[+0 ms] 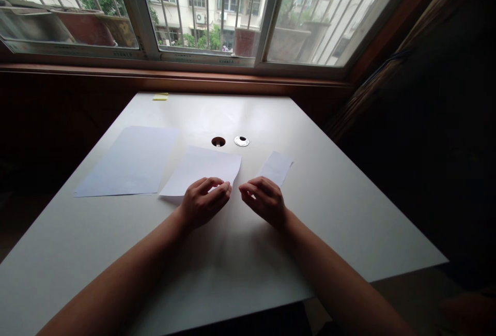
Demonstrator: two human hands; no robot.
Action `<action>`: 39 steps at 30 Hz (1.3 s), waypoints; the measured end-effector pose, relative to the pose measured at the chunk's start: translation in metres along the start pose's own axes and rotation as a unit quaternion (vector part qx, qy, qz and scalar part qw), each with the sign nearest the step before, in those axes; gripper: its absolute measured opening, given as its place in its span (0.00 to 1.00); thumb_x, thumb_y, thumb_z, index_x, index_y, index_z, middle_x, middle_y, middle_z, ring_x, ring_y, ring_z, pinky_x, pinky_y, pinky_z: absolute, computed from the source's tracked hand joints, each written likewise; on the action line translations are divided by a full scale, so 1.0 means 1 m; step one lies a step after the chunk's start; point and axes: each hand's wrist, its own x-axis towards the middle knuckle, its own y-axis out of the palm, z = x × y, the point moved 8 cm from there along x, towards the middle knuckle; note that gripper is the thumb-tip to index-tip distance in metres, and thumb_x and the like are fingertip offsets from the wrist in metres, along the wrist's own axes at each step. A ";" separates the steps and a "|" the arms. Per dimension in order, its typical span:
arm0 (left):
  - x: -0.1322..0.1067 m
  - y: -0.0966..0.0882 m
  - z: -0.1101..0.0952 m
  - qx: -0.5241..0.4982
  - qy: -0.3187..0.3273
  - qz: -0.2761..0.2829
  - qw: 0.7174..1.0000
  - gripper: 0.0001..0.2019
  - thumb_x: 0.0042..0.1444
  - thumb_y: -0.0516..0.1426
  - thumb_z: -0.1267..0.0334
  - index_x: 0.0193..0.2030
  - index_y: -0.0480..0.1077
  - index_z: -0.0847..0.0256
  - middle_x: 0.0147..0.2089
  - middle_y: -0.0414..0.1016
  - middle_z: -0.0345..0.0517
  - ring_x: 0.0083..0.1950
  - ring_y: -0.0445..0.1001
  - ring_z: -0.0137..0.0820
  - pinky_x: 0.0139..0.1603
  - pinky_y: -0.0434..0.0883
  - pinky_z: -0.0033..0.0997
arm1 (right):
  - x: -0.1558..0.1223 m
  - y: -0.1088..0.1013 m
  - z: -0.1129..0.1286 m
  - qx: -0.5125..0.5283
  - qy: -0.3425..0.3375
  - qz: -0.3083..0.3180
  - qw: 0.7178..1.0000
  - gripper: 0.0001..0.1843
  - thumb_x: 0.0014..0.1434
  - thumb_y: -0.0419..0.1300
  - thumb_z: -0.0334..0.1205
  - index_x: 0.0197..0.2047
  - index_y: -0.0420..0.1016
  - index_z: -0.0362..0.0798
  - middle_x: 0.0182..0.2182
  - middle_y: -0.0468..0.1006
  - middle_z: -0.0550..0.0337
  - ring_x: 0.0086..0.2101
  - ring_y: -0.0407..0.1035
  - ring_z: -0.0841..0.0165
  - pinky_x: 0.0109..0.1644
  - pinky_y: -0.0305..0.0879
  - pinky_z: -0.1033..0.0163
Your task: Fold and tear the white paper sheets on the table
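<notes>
My left hand (207,200) is closed in a pinch at the near right corner of a white sheet of paper (203,163). The sheet's right edge curves up off the table. Just to the right, my right hand (265,199) is also closed, its fingers bent around the near end of a smaller strip of white paper (277,166). That strip slants away behind the knuckles, and its near end is hidden. A narrow gap separates the two hands, with the fingertips facing each other.
Flat on the white table (333,217) at the left lie larger sheets of paper (127,163). Beyond my hands are a round hole (218,141) and its silver cover (242,141). A yellow pad (160,96) lies at the far edge, below a barred window (209,10).
</notes>
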 end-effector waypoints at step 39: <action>0.001 -0.002 -0.004 0.000 0.029 -0.006 1.000 0.11 0.60 0.61 0.73 0.49 0.73 0.61 0.43 0.81 0.44 0.40 0.77 0.31 0.39 0.73 0.33 | 0.000 0.007 0.001 -0.002 -0.008 0.034 0.999 0.10 0.59 0.63 0.30 0.43 0.73 0.51 0.33 0.76 0.60 0.32 0.70 0.69 0.39 0.70 0.61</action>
